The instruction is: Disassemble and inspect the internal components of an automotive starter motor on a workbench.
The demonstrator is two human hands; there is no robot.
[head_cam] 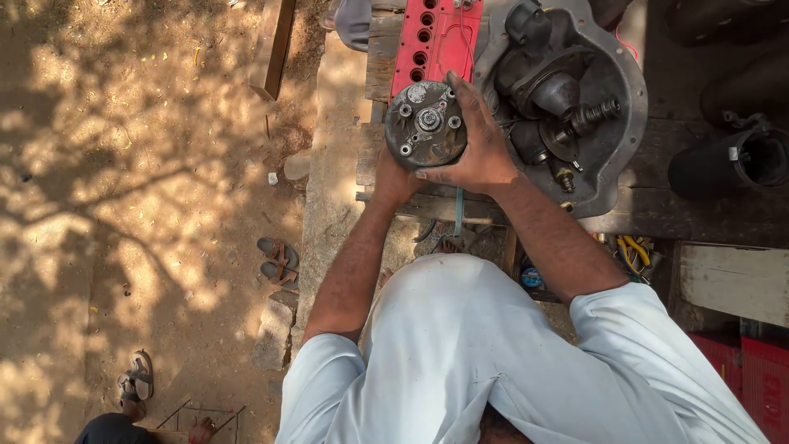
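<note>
I hold a round, greasy metal part (426, 125) with bolts and a centre shaft on its face, up over the edge of a wooden workbench (657, 210). My right hand (477, 146) wraps over its right side, fingers curled around the rim. My left hand (393, 177) supports it from below and is mostly hidden behind it. Just past the part lies a red block with a row of holes (436, 37). To its right sits a large grey bell-shaped housing (604, 107) with a splined shaft (596, 113) inside.
Black rubber hoses (731, 160) lie at the bench's right end. A pair of sandals (278, 260) rests on the dirt ground at left. Another person's sandalled foot (136, 382) shows at the bottom left. Red crates (752, 370) stand at the lower right. A wooden plank (279, 45) leans at the top.
</note>
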